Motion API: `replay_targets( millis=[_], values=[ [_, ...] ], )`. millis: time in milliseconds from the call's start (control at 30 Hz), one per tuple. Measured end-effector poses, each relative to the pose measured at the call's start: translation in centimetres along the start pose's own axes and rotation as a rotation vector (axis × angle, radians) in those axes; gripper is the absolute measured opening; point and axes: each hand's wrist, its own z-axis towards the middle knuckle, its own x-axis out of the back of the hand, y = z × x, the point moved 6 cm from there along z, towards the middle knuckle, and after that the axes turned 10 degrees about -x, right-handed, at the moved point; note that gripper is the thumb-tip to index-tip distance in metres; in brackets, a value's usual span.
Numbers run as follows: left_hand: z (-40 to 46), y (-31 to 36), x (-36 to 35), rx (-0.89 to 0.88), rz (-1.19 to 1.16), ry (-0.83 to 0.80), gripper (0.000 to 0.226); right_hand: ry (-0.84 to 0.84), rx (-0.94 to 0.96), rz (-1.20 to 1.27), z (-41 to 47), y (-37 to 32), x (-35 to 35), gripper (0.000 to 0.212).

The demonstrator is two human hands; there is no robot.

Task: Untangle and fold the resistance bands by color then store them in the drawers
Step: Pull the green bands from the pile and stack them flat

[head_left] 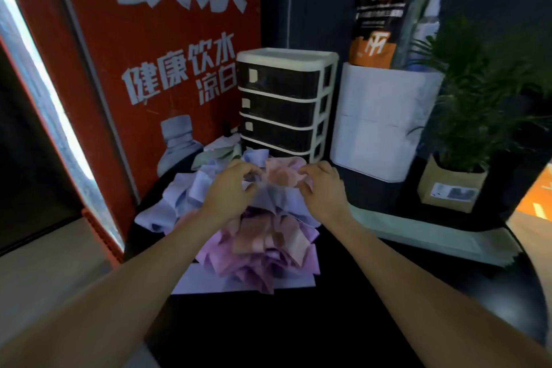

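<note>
A tangled heap of resistance bands point(257, 251) lies on the dark table point(298, 331), with lavender, purple, pink and pale green strips mixed together. Both of my hands are raised over the top of the heap. My left hand point(230, 188) pinches a lavender band with curled fingers. My right hand point(321, 185) pinches a pink band point(279, 175) stretched between the two hands. Behind the heap stands a small white-framed drawer unit point(283, 104) with several dark drawers, all closed.
A red vending machine point(149, 69) stands close on the left. A white container point(385, 122) with a black-and-orange packet and a spray bottle sits right of the drawers. A potted plant point(478, 116) stands at the far right on a pale tray point(418, 233).
</note>
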Motion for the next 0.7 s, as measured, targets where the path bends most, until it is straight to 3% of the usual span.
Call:
replay_targets(
  millis=[300,400,700],
  values=[
    [4.9,-8.2,3.7,0.127,0.072,0.032,0.022,-0.077,0.14,0.009,7.2,-7.1,-4.5,0.028],
    [7.3,-10.3,2.8,0.15,0.105,0.009,0.015,-0.11,0.169,-0.002,9.6,-7.7,-6.0,0.03],
    [11.5,-15.7,-2.6,0.335,0.215,-0.119,0.024,-0.204,0.172,-0.006,14.0,-6.2,-9.8,0.033]
  ],
)
